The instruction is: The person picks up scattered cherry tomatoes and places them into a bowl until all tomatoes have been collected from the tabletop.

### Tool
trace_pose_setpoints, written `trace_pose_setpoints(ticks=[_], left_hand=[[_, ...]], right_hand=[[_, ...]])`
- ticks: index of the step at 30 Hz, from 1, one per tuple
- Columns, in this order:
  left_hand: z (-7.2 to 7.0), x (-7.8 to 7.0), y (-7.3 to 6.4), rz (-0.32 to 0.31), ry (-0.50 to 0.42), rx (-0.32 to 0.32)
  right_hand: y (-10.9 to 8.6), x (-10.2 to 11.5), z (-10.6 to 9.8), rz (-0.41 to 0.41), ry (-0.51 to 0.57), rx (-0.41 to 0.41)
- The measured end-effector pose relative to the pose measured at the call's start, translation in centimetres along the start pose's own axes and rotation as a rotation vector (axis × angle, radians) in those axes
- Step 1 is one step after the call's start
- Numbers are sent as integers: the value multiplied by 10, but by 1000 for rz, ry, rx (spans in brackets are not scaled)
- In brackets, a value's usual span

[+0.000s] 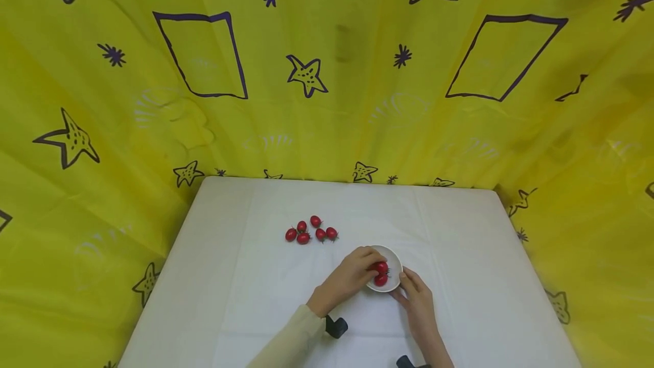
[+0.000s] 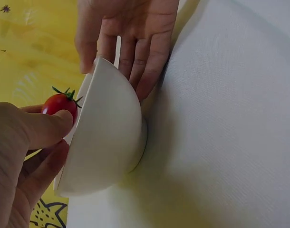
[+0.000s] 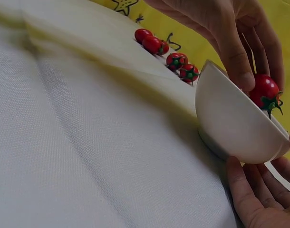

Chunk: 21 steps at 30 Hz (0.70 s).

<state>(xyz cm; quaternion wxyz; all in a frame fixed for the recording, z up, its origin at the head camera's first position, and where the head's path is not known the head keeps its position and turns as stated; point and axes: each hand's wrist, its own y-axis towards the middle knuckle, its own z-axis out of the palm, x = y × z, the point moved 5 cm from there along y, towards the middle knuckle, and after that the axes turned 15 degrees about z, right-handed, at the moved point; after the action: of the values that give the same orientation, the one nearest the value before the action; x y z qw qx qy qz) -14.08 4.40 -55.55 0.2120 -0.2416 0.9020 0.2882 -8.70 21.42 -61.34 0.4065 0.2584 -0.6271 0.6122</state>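
My left hand (image 1: 352,273) pinches a red cherry tomato (image 2: 59,104) with a green stem between thumb and fingers, right at the rim of a small white bowl (image 2: 104,128). Another cherry tomato (image 1: 380,280) shows inside the bowl in the head view. On the bowl's right side, my right hand (image 1: 420,302) grips it, thumb at the rim and fingers spread under its outer wall. The right wrist view has the held tomato (image 3: 265,90) over the opening, with the bowl's inside hidden by its near wall.
Several loose cherry tomatoes (image 1: 304,238) lie on the white tablecloth (image 1: 265,300), behind and left of the bowl. A yellow curtain (image 1: 327,124) with starfish drawings hangs along the table's back edge and both sides. Dark wrist mounts (image 1: 336,327) sit at both wrists.
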Motion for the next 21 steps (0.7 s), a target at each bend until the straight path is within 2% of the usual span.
trace_pose_setpoints(ticks=[4, 10, 15, 21], left_hand=[[5, 2, 6, -4, 43, 55], [13, 6, 11, -5, 94, 96], [19, 7, 13, 34, 208, 118], [20, 4, 16, 31, 305, 176]], right_hand=[[0, 0, 0, 15, -13, 3], [-1, 0, -1, 25, -11, 10], [0, -1, 0, 28, 2, 11], [1, -1, 0, 30, 5, 8]])
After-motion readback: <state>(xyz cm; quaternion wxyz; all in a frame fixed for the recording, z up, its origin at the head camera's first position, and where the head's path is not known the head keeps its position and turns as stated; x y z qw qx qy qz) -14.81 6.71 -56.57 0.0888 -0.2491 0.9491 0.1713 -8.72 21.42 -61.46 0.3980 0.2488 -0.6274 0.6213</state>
